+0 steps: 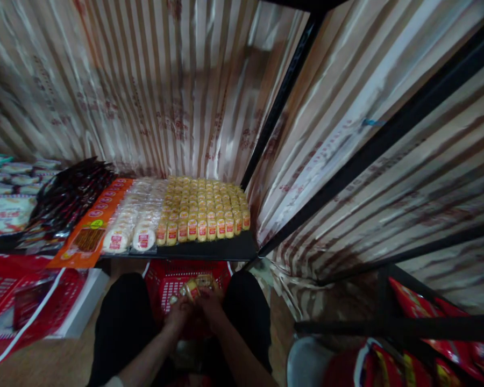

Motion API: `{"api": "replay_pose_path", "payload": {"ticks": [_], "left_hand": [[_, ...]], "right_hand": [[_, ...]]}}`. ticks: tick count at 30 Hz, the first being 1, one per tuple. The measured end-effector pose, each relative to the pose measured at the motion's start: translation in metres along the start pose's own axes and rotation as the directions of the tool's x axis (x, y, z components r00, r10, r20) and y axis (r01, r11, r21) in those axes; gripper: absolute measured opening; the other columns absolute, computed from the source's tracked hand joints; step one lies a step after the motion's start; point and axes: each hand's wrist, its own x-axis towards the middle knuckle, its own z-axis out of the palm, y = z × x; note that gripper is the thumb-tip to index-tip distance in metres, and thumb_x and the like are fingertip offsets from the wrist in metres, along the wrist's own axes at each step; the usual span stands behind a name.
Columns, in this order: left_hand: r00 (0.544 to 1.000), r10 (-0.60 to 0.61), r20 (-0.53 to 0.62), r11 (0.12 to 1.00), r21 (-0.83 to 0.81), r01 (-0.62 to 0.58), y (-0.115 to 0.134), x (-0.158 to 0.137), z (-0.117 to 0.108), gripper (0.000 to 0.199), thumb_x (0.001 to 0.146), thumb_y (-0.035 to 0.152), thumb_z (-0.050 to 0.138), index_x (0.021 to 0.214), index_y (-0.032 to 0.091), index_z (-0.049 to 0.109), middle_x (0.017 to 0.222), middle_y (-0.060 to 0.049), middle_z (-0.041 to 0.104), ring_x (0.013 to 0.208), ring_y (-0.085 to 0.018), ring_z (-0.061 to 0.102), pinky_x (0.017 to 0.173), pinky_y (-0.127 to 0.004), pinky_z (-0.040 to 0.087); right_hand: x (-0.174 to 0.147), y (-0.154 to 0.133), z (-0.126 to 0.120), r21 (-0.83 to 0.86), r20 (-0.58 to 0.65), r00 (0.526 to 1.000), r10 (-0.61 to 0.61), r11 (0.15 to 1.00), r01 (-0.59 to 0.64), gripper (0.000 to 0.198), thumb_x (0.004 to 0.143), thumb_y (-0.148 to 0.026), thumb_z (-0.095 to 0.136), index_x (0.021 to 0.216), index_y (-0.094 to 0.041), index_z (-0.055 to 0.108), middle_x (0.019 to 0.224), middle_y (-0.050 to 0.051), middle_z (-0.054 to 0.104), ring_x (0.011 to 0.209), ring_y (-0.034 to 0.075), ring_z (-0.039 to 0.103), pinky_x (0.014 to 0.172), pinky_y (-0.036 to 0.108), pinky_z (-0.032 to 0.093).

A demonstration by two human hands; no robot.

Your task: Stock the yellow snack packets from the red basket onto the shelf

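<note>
While rows of gold-wrapped oblong snack packs (204, 212) stand arranged near the flat black shelf's (226, 247) right edge, similar loose packs (192, 290) lie unshelved at the left hand (180, 310) and right hand (211, 302), over the perforated red plastic basket (156, 277); blur hides whether fingers pinch them.

Over the red basket (161, 274), hands can pass upward between the left knee (125, 295) and right knee (248, 295); the shelf (218, 248) edge stands ahead. Above the gold-wrapped packs (204, 207), space is open. Striped curtain (165, 107) bounds the rear; a diagonal rail (367, 159) obstructs the right.
</note>
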Motion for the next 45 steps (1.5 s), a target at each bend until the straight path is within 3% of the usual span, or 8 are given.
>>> {"api": "replay_pose_path", "payload": {"ticks": [13,17,21,25,31,35,40,45], "left_hand": [[0.975,0.222,-0.009,0.951,-0.218,-0.219,0.104,-0.017,-0.012,0.034,0.065,0.021,0.07,0.096,0.013,0.056,0.059,0.006,0.055,0.045,-0.006,0.048,0.046,-0.018,0.039],[0.962,0.268,0.045,0.946,-0.2,-0.254,0.117,-0.017,-0.008,0.019,0.066,0.019,0.068,0.081,0.012,0.058,0.061,0.003,0.058,0.046,-0.006,0.049,0.044,-0.017,0.037],[0.979,0.19,-0.072,0.895,-0.397,-0.203,0.115,-0.021,0.0,0.011,0.074,0.01,0.059,0.082,0.014,0.054,0.066,0.002,0.061,0.055,-0.007,0.059,0.056,-0.017,0.047],[0.989,0.142,-0.041,0.827,-0.544,-0.142,0.101,-0.028,0.013,0.016,0.072,0.007,0.061,0.082,0.016,0.052,0.079,-0.002,0.065,0.071,-0.009,0.064,0.073,-0.021,0.051],[0.981,0.193,-0.004,0.975,-0.11,-0.193,0.096,-0.029,0.008,0.026,0.064,0.018,0.067,0.088,0.015,0.059,0.074,0.0,0.063,0.069,-0.013,0.061,0.066,-0.023,0.049],[0.893,0.443,0.082,0.877,0.169,-0.45,0.118,-0.024,-0.004,0.05,0.062,0.021,0.068,0.111,0.015,0.059,0.094,-0.004,0.063,0.083,-0.015,0.058,0.077,-0.025,0.046],[0.847,0.454,0.276,0.84,0.183,-0.51,0.145,-0.014,0.001,0.057,0.066,0.031,0.066,0.119,0.015,0.054,0.082,-0.001,0.061,0.066,-0.011,0.052,0.063,-0.022,0.042],[0.835,0.536,0.124,0.818,0.17,-0.55,0.171,0.002,0.011,0.036,0.066,0.035,0.064,0.095,0.015,0.057,0.072,0.003,0.056,0.056,-0.009,0.048,0.054,-0.021,0.039]], "right_hand": [[-0.025,-0.069,-0.017,0.242,0.076,0.989,-0.125,0.965,0.103,0.044,0.049,-0.042,0.08,0.084,-0.019,0.067,0.085,0.005,0.072,0.077,0.02,0.066,0.076,0.034,0.051],[-0.022,-0.081,-0.022,0.234,0.023,0.989,-0.149,0.962,0.14,0.051,0.046,-0.04,0.081,0.09,-0.019,0.066,0.092,0.007,0.07,0.083,0.022,0.066,0.079,0.035,0.051],[-0.023,-0.088,-0.027,0.287,-0.142,0.986,-0.089,0.949,0.127,0.062,0.049,-0.042,0.08,0.103,-0.02,0.06,0.099,0.008,0.066,0.088,0.022,0.066,0.078,0.035,0.053],[-0.028,-0.09,-0.023,0.365,-0.042,0.997,-0.071,0.928,0.082,0.049,0.055,-0.044,0.077,0.095,-0.02,0.059,0.09,0.006,0.068,0.084,0.02,0.066,0.078,0.034,0.053],[-0.021,-0.092,-0.023,0.308,-0.061,0.981,-0.186,0.931,0.196,0.056,0.058,-0.037,0.072,0.11,-0.019,0.056,0.087,0.003,0.068,0.076,0.017,0.065,0.07,0.029,0.052],[-0.012,-0.1,-0.033,0.13,0.067,0.957,-0.284,0.953,0.274,0.06,0.062,-0.028,0.068,0.12,-0.019,0.054,0.081,0.001,0.068,0.073,0.016,0.064,0.068,0.029,0.051],[-0.004,-0.12,-0.042,0.071,0.138,0.928,-0.346,0.938,0.339,0.064,0.063,-0.026,0.067,0.125,-0.022,0.051,0.078,-0.001,0.067,0.071,0.015,0.064,0.069,0.03,0.052],[0.015,-0.133,-0.057,-0.039,-0.085,0.879,-0.469,0.883,0.467,0.05,0.078,-0.045,0.054,0.12,-0.018,0.055,0.118,0.012,0.061,0.105,0.022,0.06,0.085,0.036,0.051]]}}
